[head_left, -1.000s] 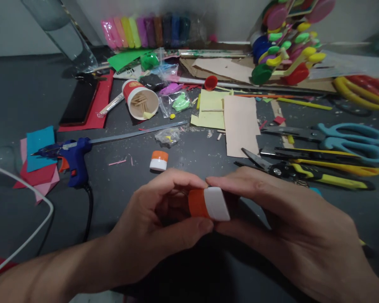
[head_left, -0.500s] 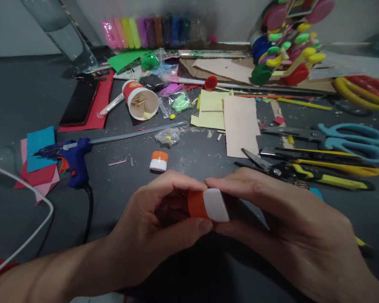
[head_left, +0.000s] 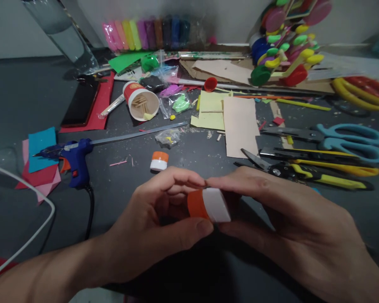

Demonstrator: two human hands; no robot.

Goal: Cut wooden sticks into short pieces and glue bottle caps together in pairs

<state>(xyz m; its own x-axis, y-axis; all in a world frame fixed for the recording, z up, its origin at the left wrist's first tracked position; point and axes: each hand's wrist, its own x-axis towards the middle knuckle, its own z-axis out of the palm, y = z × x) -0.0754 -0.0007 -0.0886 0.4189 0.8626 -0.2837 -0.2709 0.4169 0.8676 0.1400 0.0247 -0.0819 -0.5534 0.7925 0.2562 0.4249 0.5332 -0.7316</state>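
Observation:
Between my hands, low in the middle, is a short round piece (head_left: 216,205), orange on the left half and white on the right, like two bottle caps joined. My left hand (head_left: 164,219) grips its orange side, thumb below and fingers curled above. From the right, my right hand (head_left: 290,223) closes around the white end, forefinger along the top and thumb at the lower edge. A similar orange-and-white piece (head_left: 159,161) stands on the dark table just beyond my left fingers.
A blue glue gun (head_left: 77,158) lies left, near a white cable (head_left: 38,189). Wire cutters (head_left: 274,170) and blue-handled scissors (head_left: 350,139) lie right. Beyond are a tipped paper cup (head_left: 135,94), pale card (head_left: 241,126), a phone (head_left: 82,101) and a colourful craft model (head_left: 284,54).
The piece in my hands has barely shifted. My right thumb has moved slightly right along its lower edge, and the view has drifted a little.

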